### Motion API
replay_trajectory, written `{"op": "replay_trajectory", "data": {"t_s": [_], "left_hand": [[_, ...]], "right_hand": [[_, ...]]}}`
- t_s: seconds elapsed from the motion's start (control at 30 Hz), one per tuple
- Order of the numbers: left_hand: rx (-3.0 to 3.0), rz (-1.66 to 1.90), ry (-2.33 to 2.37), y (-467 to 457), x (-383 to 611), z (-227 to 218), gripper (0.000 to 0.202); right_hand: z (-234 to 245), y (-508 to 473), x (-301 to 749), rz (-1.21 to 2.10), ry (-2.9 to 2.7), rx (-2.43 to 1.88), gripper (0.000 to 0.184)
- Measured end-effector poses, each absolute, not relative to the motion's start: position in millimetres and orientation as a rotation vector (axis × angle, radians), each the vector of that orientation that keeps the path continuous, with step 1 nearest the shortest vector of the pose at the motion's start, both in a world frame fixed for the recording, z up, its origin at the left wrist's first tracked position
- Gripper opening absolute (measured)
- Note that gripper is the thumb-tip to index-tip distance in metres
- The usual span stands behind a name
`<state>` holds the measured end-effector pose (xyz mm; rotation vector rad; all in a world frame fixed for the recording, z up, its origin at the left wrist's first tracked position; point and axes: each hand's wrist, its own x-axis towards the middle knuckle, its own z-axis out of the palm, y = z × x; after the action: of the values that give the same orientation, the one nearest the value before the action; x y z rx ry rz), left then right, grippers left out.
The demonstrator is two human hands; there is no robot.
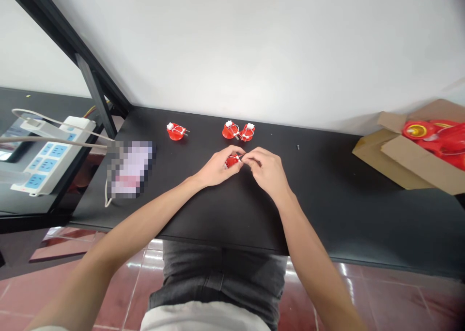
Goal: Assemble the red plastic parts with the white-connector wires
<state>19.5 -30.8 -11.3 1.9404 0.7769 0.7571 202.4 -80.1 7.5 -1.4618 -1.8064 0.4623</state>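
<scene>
Over the black table (214, 215), my left hand (219, 167) is closed around a small red plastic piece (231, 161) with white parts, mostly covered by the fingers. My right hand (266, 169) meets it from the right, thumb and fingertips pinched at the white end of the piece. Exactly what those fingertips grip is too small to make out. Just beyond my hands stand two similar red pieces (229, 130) side by side, each with a white block, looped white cord and metal pins. A third such red piece (176, 132) stands farther left.
At the right, an open cardboard box (395, 169) holds red and yellow plastic parts (436, 137). A pixelated phone-like object (132, 169) lies left with a cable. Farther left are a black frame post (96, 94) and a white power strip (54, 157). A tiny dark bit (298, 147) lies right of centre.
</scene>
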Motion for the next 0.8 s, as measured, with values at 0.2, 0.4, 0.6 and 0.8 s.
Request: {"op": "replay_trajectory", "data": {"t_s": [0.2,0.4,0.6,0.8], "left_hand": [[1.944,0.729,0.781,-30.4,18.5,-12.0,0.029],[1.918,0.716,0.745,-30.6,17.8,-9.9,0.028],[1.885,0.741,0.696,-29.8,17.4,-11.5,0.027],[1.811,0.729,0.698,-27.4,17.3,-14.1,0.029]], "right_hand": [[8.3,-81.2,201.6,0.468,-1.790,-1.487,0.024],[9.0,-81.3,203.2,0.559,-1.721,-1.465,0.018],[11.3,-81.6,204.7,0.630,-1.677,-1.475,0.014],[11.4,-80.7,202.8,0.640,-1.618,-1.487,0.010]]}}
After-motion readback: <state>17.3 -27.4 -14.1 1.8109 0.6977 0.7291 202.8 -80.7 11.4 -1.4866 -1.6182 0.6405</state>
